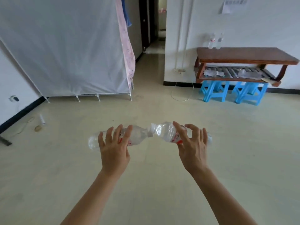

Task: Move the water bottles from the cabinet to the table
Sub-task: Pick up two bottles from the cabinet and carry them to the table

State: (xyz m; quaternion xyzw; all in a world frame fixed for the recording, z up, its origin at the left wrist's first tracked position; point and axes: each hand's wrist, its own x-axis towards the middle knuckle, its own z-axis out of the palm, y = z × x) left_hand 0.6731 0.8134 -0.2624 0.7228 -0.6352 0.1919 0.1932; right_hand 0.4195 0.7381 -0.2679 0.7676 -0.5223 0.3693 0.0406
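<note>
We carry two: left hand (113,150) grips left bottle (139,135), right hand (193,151) grips right bottle (164,130), caps meeting between hands. Table bottles (212,42) already stand on table (243,56), far ahead-right of hands. Ours not yet delivered; whether more remain, we cannot tell.

Person, head view: two bare forearms, two bare grips.
Left forearm (90,197) and right forearm (224,197): uncovered along the whole visible length, slim, tapering to narrow wrists. Left grip (113,153) and right grip (193,151): uncovered, flat backs, long slender fingers (117,133), knuckles lightly creased. The rest of the body and any clothing lie outside the frame.
</note>
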